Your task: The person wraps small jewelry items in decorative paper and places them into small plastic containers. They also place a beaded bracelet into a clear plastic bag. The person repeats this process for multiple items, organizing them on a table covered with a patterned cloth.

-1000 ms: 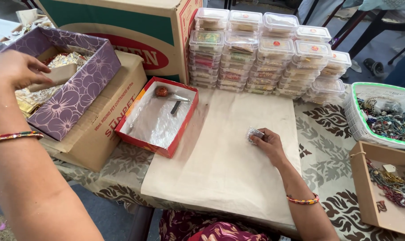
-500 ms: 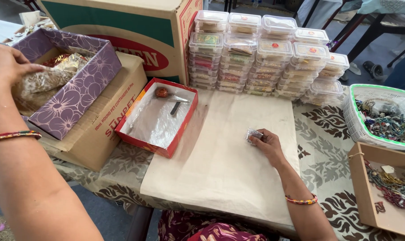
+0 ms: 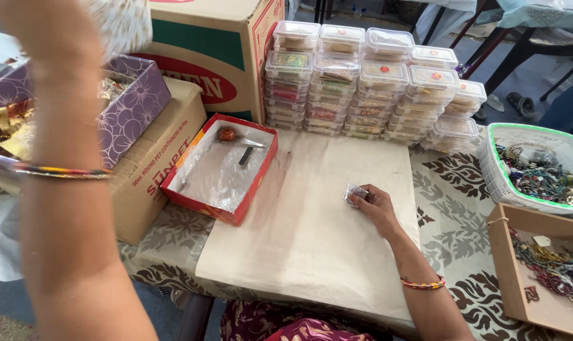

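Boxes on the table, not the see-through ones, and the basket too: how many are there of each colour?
Purple flowery box: 1
Red box: 1
Brown cardboard boxes: 3 (big carton, low carton under the purple one, open tray on the right)
White basket with a green rim: 1
Total: 6

I'm looking at paper, plastic, foil and cardboard.

My right hand (image 3: 376, 205) is pinching a small crinkled, shiny foil packet (image 3: 353, 192) on a matt, smooth beige paper sheet (image 3: 312, 233). The red box (image 3: 220, 165) is showing glossy card lined with clear, wrinkled plastic film. The stacked containers (image 3: 368, 82) are gleaming as transparent plastic. The brown carton (image 3: 163, 158) is looking like dull, rough cardboard.
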